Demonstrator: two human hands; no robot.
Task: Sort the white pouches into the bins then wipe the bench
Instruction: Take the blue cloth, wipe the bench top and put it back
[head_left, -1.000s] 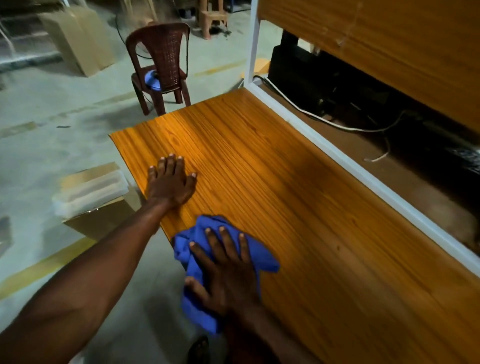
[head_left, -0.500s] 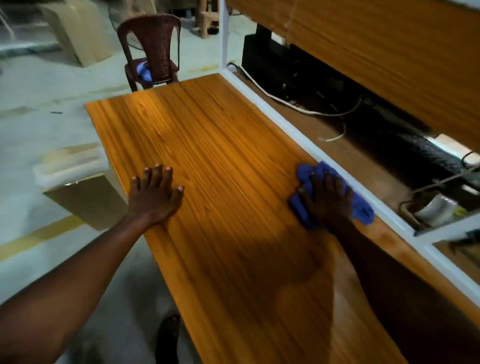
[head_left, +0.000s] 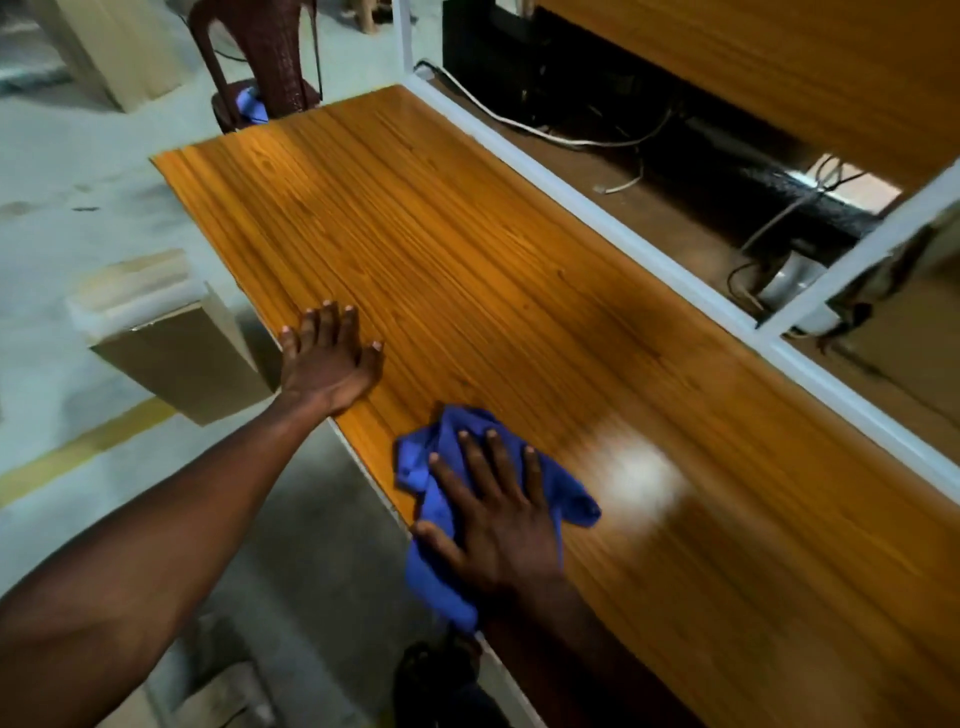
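The wiping step looks to be in hand: no white pouches show on the tabletop (head_left: 467, 249), so sorting seems done. The right hand (head_left: 498, 514) presses flat on a blue cloth (head_left: 441, 509) at the near left edge of the tabletop, its fingers (head_left: 493, 457) straight and spread over the fabric. The left hand (head_left: 327, 358) rests flat just beyond it on the same edge, fingers straight and close together, bracing. The next stroke probably calls for steady downward pressure while sweeping the cloth toward the right or far side.
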